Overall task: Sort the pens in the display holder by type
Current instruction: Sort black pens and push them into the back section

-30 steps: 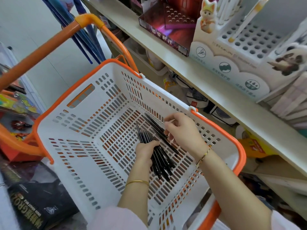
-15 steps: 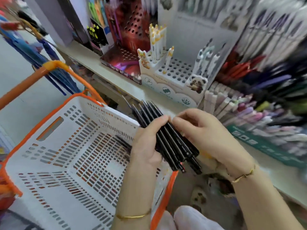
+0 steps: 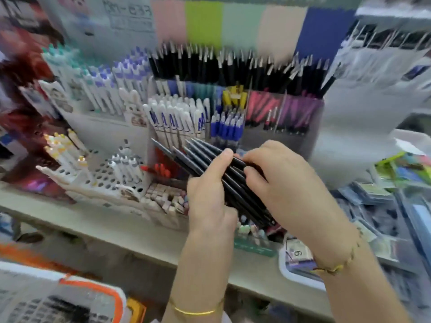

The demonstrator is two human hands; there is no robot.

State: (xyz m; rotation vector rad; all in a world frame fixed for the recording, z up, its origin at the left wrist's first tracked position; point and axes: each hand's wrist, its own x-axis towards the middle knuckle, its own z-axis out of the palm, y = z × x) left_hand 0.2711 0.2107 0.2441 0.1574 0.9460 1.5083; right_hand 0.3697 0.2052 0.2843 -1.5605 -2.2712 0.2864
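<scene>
Pens [image 3: 229, 180] — partly hidden — in left hand [image 3: 210, 199], right hand [image 3: 291, 190].

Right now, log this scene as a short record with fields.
held: bundle of slim black pens, tilted, tapered ends pointing up-left
left grip: wraps the bundle from below, thumb across it
right grip: fingers curled on the bundle's lower-right part
matching stock: upright row of black silver-tipped pens at the display's back
lower left: white plastic basket with orange rim
image: blurred, so pen count unclear
</scene>
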